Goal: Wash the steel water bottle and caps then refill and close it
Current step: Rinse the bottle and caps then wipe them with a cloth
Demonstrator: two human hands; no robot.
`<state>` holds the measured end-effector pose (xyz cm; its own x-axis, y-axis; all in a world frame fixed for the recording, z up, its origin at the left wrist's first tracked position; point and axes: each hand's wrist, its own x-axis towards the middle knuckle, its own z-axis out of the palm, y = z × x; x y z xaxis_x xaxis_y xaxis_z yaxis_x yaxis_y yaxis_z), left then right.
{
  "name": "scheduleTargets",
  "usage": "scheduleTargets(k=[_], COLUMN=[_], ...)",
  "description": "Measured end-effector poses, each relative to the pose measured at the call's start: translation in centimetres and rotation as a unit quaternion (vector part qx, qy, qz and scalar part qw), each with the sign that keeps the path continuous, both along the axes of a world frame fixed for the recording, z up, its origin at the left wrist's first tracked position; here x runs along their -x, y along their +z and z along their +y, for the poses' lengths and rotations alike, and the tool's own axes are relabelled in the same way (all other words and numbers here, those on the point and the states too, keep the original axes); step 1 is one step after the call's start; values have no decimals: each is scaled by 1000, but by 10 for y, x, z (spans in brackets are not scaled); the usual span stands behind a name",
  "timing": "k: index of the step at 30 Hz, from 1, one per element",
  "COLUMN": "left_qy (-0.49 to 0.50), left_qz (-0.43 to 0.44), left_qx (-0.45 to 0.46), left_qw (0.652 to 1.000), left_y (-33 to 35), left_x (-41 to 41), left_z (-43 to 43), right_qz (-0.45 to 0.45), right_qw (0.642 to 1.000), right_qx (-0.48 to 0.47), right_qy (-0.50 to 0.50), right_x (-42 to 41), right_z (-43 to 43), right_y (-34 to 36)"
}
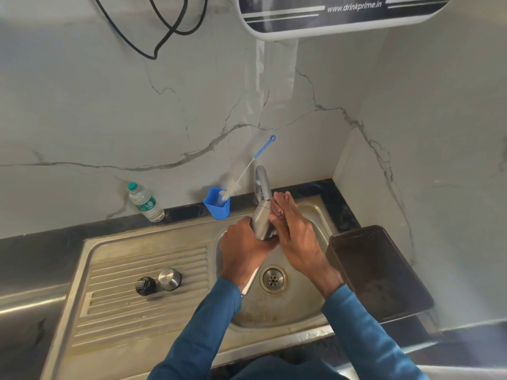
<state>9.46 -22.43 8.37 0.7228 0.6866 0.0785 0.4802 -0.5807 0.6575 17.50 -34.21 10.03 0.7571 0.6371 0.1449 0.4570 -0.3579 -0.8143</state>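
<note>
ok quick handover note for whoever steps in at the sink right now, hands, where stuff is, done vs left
Left hand grips the steel bottle over the sink, under the tap.
Right hand lies open against the bottle's upper side, fingers straight.
Black inner cap and steel outer cap sit apart on the drainboard; bottle brush stands in the blue cup.
Done: both caps off.
Left: finish washing bottle and caps, refill, close.

Sink (142,250): dull, stained steel, ribbed drainboard. Steel cap (169,279): brushed, shiny. Inner cap (145,285): black plastic. Brush holder (217,206): matt blue plastic. Wall (109,111): glossy marble-look.
</note>
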Motion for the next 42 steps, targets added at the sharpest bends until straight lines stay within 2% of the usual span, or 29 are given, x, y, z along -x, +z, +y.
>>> scheduleTargets(k=[4,8,10,12,15,19,24,28,33,36,39,42], left_qy=[-25,-87,-133,-175,-182,-155,-165,-183,-142,-136,-170,-214], left_qz=[-11,1,-20,-59,-81,-62,-60,-81,-88,-85,-72,-67], left_qx=[9,-4,-4,6,14,24,44,35,38,49,53,33], left_qw=[1000,996,991,983,980,986,984,979,985,986,981,974], left_y=[-3,-3,1,7,11,9,12,16,17,17,16,15], left_x=[6,9,13,15,14,13,12,12,12,12,11,11], left_z=[4,10,8,2,-3,0,-1,-2,9,14,10,1], right_qz=[-9,-18,22,105,161,125,103,138,178,112,53,79], right_qw=[1000,999,999,992,985,990,989,983,977,986,992,992], right_qx=[15,-19,-27,-52,-49,-48,-74,-91,-110,-110,-91,-82], right_qy=[1,29,36,47,46,36,74,81,51,53,71,62], right_x=[-1,-9,-18,-28,-36,-27,-21,-32,-27,-16,-16,-23], right_z=[-7,-21,-23,-23,-27,-32,-28,-22,-27,-28,-24,-16], right_y=[-1,13,21,24,18,11,26,29,12,15,27,28])
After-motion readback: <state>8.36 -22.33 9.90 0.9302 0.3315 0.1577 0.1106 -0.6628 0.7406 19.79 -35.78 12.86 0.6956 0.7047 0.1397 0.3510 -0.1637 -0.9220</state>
